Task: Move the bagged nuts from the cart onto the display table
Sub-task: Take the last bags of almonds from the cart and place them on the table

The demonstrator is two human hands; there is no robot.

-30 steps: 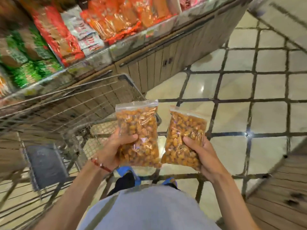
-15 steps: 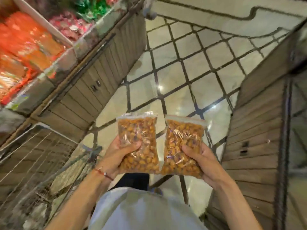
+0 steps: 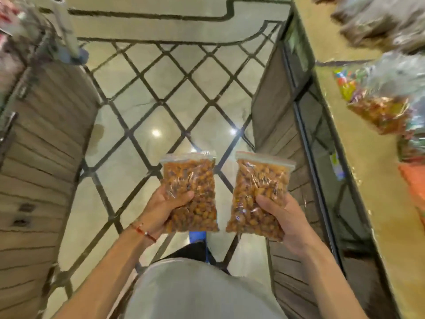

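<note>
I hold two clear zip bags of orange-brown nuts upright in front of my chest, over the tiled floor. My left hand (image 3: 161,211) grips the left bag (image 3: 190,180) from its lower left side, thumb across the front. My right hand (image 3: 284,217) grips the right bag (image 3: 255,187) from its lower right side. The two bags hang side by side with a narrow gap between them. The display table (image 3: 358,171), with a tan top and wooden side panels, runs along my right. The cart is out of view.
Several blurred bags of snacks (image 3: 381,111) lie on the table's far right part. A wooden display cabinet (image 3: 39,162) stands on my left, with packaged goods at its top corner. Between them runs a glossy aisle floor (image 3: 170,93) with dark diamond lines.
My view has swung right, away from the cart and the left shelf, toward the display table. Both bags stay in my hands at the same height.
</note>
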